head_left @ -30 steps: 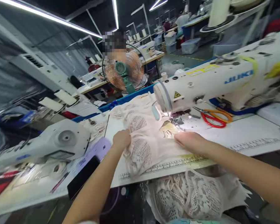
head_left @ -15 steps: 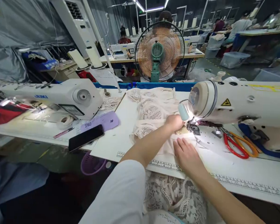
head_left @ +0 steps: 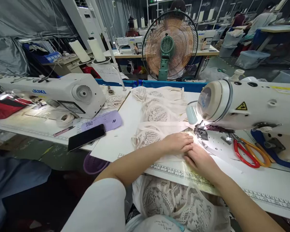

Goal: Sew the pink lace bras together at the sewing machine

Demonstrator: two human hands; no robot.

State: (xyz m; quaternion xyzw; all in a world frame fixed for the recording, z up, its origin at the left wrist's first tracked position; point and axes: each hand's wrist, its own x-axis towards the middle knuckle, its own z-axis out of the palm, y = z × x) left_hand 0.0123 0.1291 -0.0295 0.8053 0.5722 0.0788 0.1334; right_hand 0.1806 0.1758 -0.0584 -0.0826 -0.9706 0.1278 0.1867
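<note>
Cream lace bras point(head_left: 157, 113) lie in an overlapping row on the white sewing table, left of the sewing machine point(head_left: 253, 100). Just in front of the lit needle area point(head_left: 200, 129), my left hand point(head_left: 177, 142) rests on the nearest bra, its fingers bent and closed on the cloth edge. My right hand point(head_left: 200, 159) meets it from the right, fingertips pressed together on the same bra. The two hands touch, and the fabric between the fingers is mostly hidden. More cream lace point(head_left: 174, 196) hangs below the table edge, over my lap.
Red-handled scissors point(head_left: 246, 154) and an orange-handled pair point(head_left: 258, 151) lie by the machine base. To the left are a black phone point(head_left: 87, 137), a purple card point(head_left: 108, 120) and a second sewing machine point(head_left: 72, 93). A large fan point(head_left: 169, 45) stands behind the table; a purple basket point(head_left: 95, 164) is below.
My left hand has come back from beside the needle towards me and now meets my right hand. The right fingers, which lay flat, have drawn together. The view has shifted slightly.
</note>
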